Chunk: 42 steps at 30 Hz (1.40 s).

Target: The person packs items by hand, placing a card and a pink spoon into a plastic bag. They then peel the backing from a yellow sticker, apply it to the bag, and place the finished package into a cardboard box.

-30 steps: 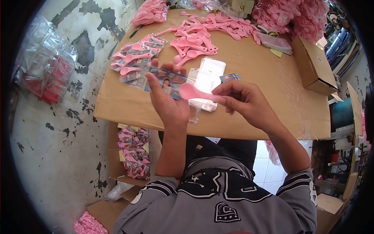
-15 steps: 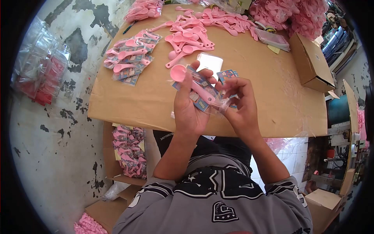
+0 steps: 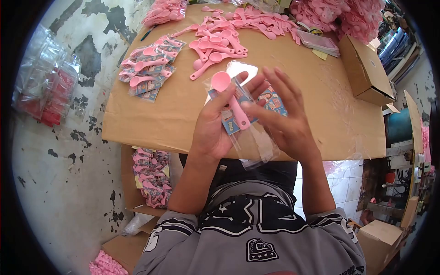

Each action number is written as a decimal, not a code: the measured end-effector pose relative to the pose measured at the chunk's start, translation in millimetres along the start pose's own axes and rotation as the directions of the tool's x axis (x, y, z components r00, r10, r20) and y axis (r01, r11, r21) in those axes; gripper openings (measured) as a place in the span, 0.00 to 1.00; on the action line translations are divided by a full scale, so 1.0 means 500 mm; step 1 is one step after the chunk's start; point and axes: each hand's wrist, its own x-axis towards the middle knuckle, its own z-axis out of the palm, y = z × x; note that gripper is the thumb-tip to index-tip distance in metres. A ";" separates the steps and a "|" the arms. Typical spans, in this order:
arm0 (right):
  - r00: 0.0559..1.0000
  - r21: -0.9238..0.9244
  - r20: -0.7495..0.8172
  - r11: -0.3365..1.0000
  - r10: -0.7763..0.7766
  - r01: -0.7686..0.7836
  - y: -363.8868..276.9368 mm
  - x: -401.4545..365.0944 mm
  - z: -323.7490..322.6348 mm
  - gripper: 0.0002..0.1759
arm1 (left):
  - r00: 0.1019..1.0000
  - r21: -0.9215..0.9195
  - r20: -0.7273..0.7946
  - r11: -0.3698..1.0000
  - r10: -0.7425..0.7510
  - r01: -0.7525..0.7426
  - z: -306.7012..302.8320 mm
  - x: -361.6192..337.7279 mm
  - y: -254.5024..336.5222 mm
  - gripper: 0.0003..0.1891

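Observation:
My left hand (image 3: 214, 126) holds a clear plastic bag (image 3: 256, 144) with a pink spoon (image 3: 237, 110) and a blue printed card (image 3: 228, 123) in it. The spoon's bowl points up and away, and the bag's loose end hangs toward my lap. My right hand (image 3: 288, 119) is beside it with fingers spread, its thumb close to the card. Beyond my hands lie a white item (image 3: 243, 69) and more blue cards (image 3: 275, 101), partly hidden by my fingers.
Loose pink spoons (image 3: 215, 43) lie across the far side of the table (image 3: 151, 123). Bagged spoons (image 3: 149, 66) are piled at the left. An open cardboard box (image 3: 364, 71) stands at the right, and a box of bagged spoons (image 3: 153, 178) sits below the table.
My right hand has let go of the bag's end and spread its fingers. The bag's end now hangs down unfolded, and the spoon is turned more upright.

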 end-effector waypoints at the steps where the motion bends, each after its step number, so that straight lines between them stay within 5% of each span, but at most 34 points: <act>1: 0.999 0.011 -0.006 0.999 -0.043 0.043 0.000 0.003 0.009 0.28 | 1.000 0.015 0.009 1.000 -0.022 0.022 0.001 0.000 -0.004 0.26; 6: 0.996 0.343 -0.090 0.939 0.013 0.019 0.009 0.020 -0.011 0.25 | 1.000 0.111 -0.014 0.993 -0.028 0.029 0.001 -0.003 0.002 0.31; 9: 0.968 0.571 -0.052 0.802 0.246 -0.174 0.009 0.013 -0.035 0.24 | 0.999 0.342 0.024 0.938 0.047 -0.052 -0.006 -0.008 0.016 0.32; 12: 0.859 0.632 0.126 0.627 0.495 -0.455 -0.004 0.007 -0.045 0.32 | 0.983 0.580 0.180 0.803 0.037 -0.136 0.001 -0.017 0.020 0.31; 16: 0.787 0.669 0.280 0.476 0.550 -0.571 -0.013 -0.006 -0.012 0.39 | 0.994 0.703 0.100 0.704 0.038 -0.097 0.018 -0.025 0.006 0.26; 19: 0.693 0.700 0.294 0.346 0.658 -0.625 -0.019 -0.008 -0.019 0.33 | 0.996 0.709 0.007 0.703 0.086 -0.066 -0.001 -0.026 -0.005 0.27; 21: 0.811 0.454 -0.080 0.746 0.579 -0.487 -0.004 -0.005 -0.012 0.28 | 0.990 0.767 0.032 0.632 0.139 -0.113 0.001 -0.031 -0.004 0.28; 23: 0.896 0.137 -0.286 0.940 0.341 -0.313 0.010 0.008 -0.015 0.23 | 0.987 0.808 0.038 0.576 0.155 -0.121 0.010 -0.037 -0.004 0.30; 25: 0.944 -0.121 -0.323 0.986 0.068 -0.112 0.011 0.034 -0.019 0.19 | 0.989 0.838 0.022 0.537 0.143 -0.096 0.023 -0.046 -0.003 0.33; 29: 0.957 -0.269 -0.289 0.961 -0.022 -0.059 0.000 0.057 -0.002 0.18 | 0.982 0.878 0.072 0.456 0.172 -0.145 0.025 -0.049 -0.018 0.35; 36: 0.942 -0.208 -0.336 0.975 0.007 -0.081 0.012 0.048 0.007 0.13 | 0.965 0.966 0.178 0.152 0.191 -0.208 0.030 -0.050 -0.026 0.35; 38: 0.929 -0.047 -0.351 0.988 0.120 -0.145 0.010 0.047 0.000 0.11 | 0.967 0.971 0.208 0.084 0.149 -0.222 0.028 -0.049 -0.024 0.36; 42: 0.833 0.199 -0.447 0.944 0.326 -0.263 0.048 0.035 -0.012 0.08 | 0.985 0.952 0.140 0.262 0.096 -0.161 0.032 -0.051 -0.031 0.35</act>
